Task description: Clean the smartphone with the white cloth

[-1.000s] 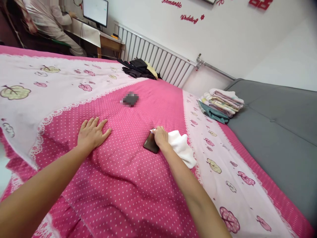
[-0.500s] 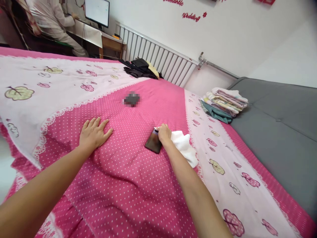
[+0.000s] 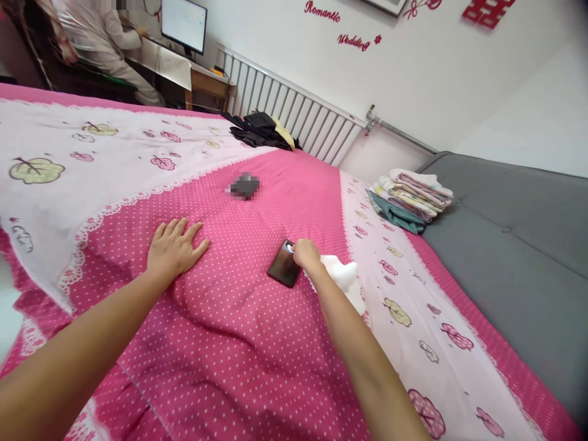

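My right hand (image 3: 307,252) is closed on a white cloth (image 3: 344,278), whose loose part trails to the right behind the wrist. A small white tip of the cloth shows at my fingertips, over the camera end of a dark smartphone (image 3: 285,264). The phone lies flat on the pink dotted bedspread (image 3: 257,343). To the left, my left hand (image 3: 177,248) rests palm down on the bedspread with its fingers spread. Beyond both hands lies a small dark object (image 3: 245,186), blurred out, so its kind cannot be made out.
Folded cloths (image 3: 413,193) are stacked by the grey padded headboard (image 3: 509,245). Dark clothes (image 3: 260,130) lie near the metal railing (image 3: 294,104). At the far left a person (image 3: 114,49) sits at a desk with a monitor (image 3: 184,24).
My right hand has shifted slightly over the phone's top end, and the white cloth is bunched differently. My left hand stays in place. The view has tilted up a little.
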{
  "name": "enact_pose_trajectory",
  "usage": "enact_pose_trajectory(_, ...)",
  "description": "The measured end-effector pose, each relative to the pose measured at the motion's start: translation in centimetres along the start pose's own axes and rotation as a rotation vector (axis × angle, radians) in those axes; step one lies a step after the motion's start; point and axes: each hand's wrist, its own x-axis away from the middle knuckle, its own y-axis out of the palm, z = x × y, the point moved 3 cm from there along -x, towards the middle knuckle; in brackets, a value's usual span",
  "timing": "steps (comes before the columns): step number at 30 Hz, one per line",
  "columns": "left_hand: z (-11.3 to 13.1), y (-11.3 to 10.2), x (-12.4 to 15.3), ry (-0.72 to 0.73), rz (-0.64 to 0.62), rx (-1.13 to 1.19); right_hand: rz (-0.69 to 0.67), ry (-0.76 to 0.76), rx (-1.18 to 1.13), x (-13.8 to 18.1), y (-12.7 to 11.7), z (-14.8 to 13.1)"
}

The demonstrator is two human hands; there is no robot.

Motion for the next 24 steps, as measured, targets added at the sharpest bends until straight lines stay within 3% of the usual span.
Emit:
enact_pose_trajectory(8, 0.0, -0.1, 0.0, 0.000, -0.004, -0.030, -0.064, -0.086, -0.075, 1.3, -0.6, 1.2)
enact_pose_trajectory(16, 0.1, -0.2, 0.1, -0.008, -0.016, -0.026, 0.098, 0.064, -0.057, 2.2, 0.0, 3.0)
enact_pose_trajectory(24, -0.1, 0.0, 0.0, 0.000, -0.002, -0.027, 0.201, -0.064, -0.121, 4.0, 1.7, 3.4)
